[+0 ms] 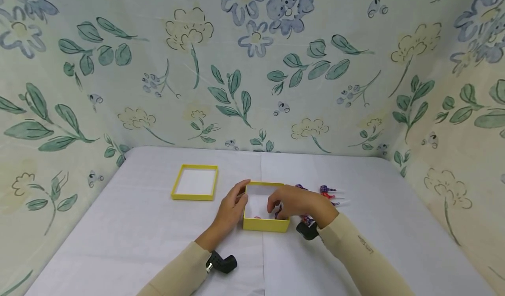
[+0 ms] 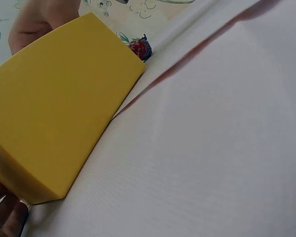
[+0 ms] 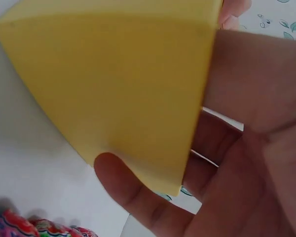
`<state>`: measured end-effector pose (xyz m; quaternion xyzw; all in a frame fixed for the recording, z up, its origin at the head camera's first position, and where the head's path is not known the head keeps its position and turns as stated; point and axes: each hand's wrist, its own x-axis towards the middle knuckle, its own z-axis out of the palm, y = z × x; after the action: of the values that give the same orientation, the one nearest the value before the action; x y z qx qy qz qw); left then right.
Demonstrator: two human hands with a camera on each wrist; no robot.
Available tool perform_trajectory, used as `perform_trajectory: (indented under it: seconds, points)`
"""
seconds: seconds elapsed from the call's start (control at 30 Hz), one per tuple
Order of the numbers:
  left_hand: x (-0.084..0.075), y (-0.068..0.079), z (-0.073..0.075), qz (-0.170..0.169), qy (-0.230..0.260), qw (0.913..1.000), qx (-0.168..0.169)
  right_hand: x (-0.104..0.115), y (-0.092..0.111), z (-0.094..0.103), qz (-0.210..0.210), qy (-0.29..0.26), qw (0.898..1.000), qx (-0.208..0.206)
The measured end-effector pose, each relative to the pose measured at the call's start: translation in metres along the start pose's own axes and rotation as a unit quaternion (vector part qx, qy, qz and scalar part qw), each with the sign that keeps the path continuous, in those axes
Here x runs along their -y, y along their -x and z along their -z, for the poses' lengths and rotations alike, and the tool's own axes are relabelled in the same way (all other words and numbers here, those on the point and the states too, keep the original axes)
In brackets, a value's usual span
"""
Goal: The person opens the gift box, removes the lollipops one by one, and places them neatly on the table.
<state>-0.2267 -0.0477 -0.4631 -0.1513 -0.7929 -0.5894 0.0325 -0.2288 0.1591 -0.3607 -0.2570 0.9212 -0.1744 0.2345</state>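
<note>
An open yellow box with a white inside stands on the table. My left hand holds it by the left wall, thumb along the rim; the fingertips show at a lower corner in the left wrist view. Over the right wall reaches my right hand, fingers bent down inside, pinching a dark-wrapped lollipop that they partly hide. One finger lies along the outside of the wall in the right wrist view. A small pinkish piece shows inside near the front wall.
Right of the box lie several wrapped lollipops with white sticks, some partly behind my right hand; their red and blue wrappers show in the right wrist view. A shallow yellow-edged lid rests at the back left. Floral cloth hangs behind the table.
</note>
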Motion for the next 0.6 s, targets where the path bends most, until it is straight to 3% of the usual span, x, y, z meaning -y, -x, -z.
perform_trajectory:
  seconds: [0.6]
  points:
    - [0.0007,0.0,-0.0002,-0.005,0.001,1.0,-0.001,0.0008,-0.0011,-0.0035,-0.033,0.015,0.999,0.015]
